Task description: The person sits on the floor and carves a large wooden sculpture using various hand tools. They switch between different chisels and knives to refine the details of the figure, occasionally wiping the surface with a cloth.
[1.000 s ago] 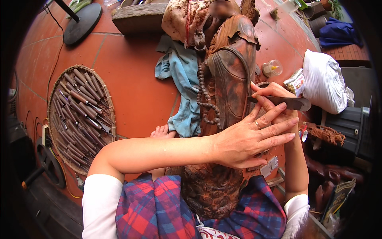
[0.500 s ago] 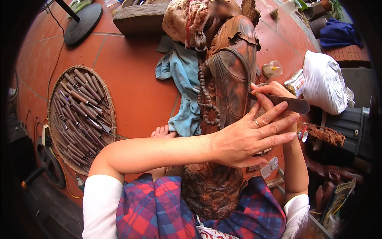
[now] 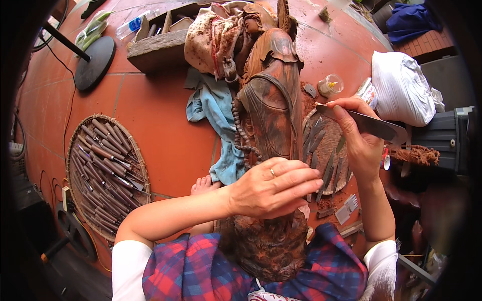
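A carved brown wooden statue (image 3: 273, 108) lies lengthwise in front of me, its swirled base (image 3: 266, 246) between my legs. My right hand (image 3: 364, 150) is raised to the right of it, closed on a flat dark metal blade (image 3: 380, 127). The blade's narrow end pokes out past thumb and forefinger; its rounded end points right. My left hand (image 3: 276, 190) hovers over the lower statue, fingers loosely stretched and holding nothing visible. Below the right hand, a round woven tray (image 3: 337, 134) carries several dark flat strips (image 3: 329, 173), partly hidden by the statue and that hand.
At left, a woven basket (image 3: 75, 131) holds many wood-handled carving tools (image 3: 108, 170). A blue cloth (image 3: 213, 108) lies beside the statue. To the right are a small jar (image 3: 331, 86), a white sack (image 3: 401, 90) and a grey bin (image 3: 444, 133). A stand's round base (image 3: 98, 62) is far left.
My left hand has come away from the right hand and blade, moving left over the statue. The right hand keeps the blade. The view has shifted, uncovering the woven tray of strips.
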Demonstrator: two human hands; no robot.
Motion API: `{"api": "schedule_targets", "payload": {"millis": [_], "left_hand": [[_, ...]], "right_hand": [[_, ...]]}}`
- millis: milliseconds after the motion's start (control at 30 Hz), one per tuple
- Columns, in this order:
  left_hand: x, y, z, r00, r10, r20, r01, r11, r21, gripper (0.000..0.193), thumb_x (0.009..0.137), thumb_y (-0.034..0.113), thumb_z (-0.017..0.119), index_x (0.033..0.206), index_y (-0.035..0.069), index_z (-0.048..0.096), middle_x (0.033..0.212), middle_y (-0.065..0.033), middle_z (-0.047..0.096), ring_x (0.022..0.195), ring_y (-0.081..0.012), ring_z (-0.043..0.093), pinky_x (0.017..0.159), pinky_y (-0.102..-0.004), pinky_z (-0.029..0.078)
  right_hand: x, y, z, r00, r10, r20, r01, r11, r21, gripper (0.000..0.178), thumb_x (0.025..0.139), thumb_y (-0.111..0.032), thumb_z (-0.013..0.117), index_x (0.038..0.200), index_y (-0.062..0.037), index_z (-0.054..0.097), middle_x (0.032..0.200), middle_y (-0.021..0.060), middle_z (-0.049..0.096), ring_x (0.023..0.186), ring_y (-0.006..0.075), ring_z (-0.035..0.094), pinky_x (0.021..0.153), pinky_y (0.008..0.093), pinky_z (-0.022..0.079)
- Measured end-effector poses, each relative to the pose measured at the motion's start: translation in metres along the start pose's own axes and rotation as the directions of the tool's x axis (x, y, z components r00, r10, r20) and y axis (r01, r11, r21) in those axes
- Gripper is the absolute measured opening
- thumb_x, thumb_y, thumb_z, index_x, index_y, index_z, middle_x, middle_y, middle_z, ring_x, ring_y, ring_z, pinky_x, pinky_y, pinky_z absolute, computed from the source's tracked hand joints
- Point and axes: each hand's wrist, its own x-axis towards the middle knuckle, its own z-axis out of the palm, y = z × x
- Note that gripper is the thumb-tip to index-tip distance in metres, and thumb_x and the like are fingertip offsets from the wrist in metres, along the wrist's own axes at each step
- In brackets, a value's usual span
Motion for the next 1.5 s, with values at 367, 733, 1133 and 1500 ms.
{"api": "schedule_targets", "payload": {"millis": [367,733,1133,1500], "left_hand": [[0.025,-0.057,-0.064,0.953,-0.284,0.102,0.173,0.792,0.585,0.055,0.091,0.035,0.065,0.138,0.008,0.055,0.152,-0.0134,0.044,0.142,-0.0368,0.036,0.113,-0.0485,0.028],[0.008,0.016,-0.029,0.936,0.067,0.346,-0.033,0.994,-0.104,0.036,0.081,0.034,0.079,0.093,0.0,0.073,0.086,-0.0124,0.073,0.09,-0.0262,0.072,0.09,-0.0401,0.057],[0.03,-0.031,-0.051,0.96,-0.273,0.065,0.227,0.892,0.391,0.04,0.086,0.024,0.072,0.119,0.002,0.067,0.124,-0.0166,0.064,0.112,-0.034,0.062,0.098,-0.0408,0.047],[0.035,-0.035,-0.033,0.975,-0.151,0.164,0.084,0.93,0.357,0.035,0.074,0.024,0.083,0.102,0.009,0.069,0.096,-0.0068,0.065,0.08,-0.024,0.065,0.067,-0.0337,0.055]], "right_hand": [[-0.006,0.014,-0.017,0.995,0.092,-0.039,-0.086,0.988,0.127,0.012,0.098,-0.006,0.06,0.103,0.0023,0.066,0.097,0.005,0.068,0.092,0.0107,0.064,0.083,0.0245,0.05],[-0.018,0.028,-0.026,0.997,0.074,0.027,-0.074,0.997,0.033,0.013,0.097,-0.01,0.062,0.102,0.0015,0.066,0.094,0.0037,0.068,0.089,0.0091,0.063,0.078,0.0243,0.05],[-0.027,0.038,-0.034,0.982,0.19,0.022,-0.191,0.976,0.106,0.013,0.097,-0.01,0.062,0.101,0.0018,0.066,0.094,0.004,0.068,0.091,0.0092,0.064,0.079,0.0242,0.05],[-0.022,0.046,-0.031,0.973,0.225,0.044,-0.228,0.969,0.096,0.012,0.095,-0.009,0.063,0.097,0.002,0.067,0.091,0.0055,0.067,0.087,0.0114,0.062,0.075,0.0267,0.049]]}}
